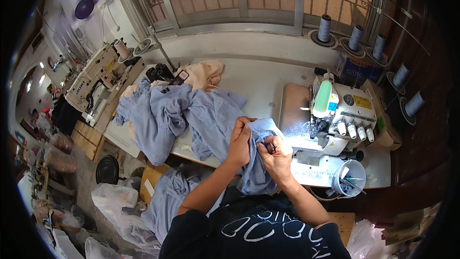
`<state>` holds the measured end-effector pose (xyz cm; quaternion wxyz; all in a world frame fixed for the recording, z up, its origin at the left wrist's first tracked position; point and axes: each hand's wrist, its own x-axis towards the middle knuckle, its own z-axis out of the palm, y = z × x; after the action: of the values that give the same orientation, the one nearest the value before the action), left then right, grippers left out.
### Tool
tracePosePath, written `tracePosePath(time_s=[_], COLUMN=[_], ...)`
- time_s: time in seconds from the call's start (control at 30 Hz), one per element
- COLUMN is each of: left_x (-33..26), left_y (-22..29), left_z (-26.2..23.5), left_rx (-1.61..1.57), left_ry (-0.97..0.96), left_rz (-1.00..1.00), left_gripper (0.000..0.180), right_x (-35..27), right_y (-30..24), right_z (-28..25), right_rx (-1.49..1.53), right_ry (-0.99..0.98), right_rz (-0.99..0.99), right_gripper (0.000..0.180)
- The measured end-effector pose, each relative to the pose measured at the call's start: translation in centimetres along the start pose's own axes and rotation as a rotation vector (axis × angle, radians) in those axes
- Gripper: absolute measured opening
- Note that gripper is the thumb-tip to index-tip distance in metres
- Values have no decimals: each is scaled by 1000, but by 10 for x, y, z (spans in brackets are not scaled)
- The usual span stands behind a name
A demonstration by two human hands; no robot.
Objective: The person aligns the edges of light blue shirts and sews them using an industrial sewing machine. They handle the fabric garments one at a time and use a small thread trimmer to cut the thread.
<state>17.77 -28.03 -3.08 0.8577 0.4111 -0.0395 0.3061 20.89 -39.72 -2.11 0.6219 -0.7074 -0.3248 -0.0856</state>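
Note:
My left hand (240, 143) is closed on the upper edge of a light blue cloth garment (258, 175), which hangs down in front of my body. Close beside it, my right hand (276, 157) is closed around a small dark tool with a red part (272, 147); its kind is mostly hidden by my fingers. This hand also presses against the cloth. To the left, more light blue garments (160, 115) lie heaped on the white sewing table (258, 79), partly over peach-coloured cloth (206, 73).
An overlock machine (352, 110) with a lit needle area stands at right, below several blue thread cones (355, 37). A bucket of scraps (349, 178) is at the table's front right. Another sewing machine (96, 79) stands at left. Plastic bags (115, 201) lie on the floor.

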Motion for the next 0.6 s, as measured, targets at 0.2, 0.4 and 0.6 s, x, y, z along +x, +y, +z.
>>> tracePosePath(time_s=[0.2,0.4,0.6], left_x=[3,7,12], left_y=[5,51,59], left_z=[-9,9,16], left_rx=[133,1133,1340], left_ry=[-54,-407,-555], left_rz=[25,182,201], left_gripper=[9,5,9], right_x=[-2,7,10], right_y=[10,-5,0], right_z=[-7,-78,-88], right_rx=[39,-312,-119], right_ry=[-11,-106,-75], right_rz=[-105,-111,-7], right_gripper=[15,10,6])
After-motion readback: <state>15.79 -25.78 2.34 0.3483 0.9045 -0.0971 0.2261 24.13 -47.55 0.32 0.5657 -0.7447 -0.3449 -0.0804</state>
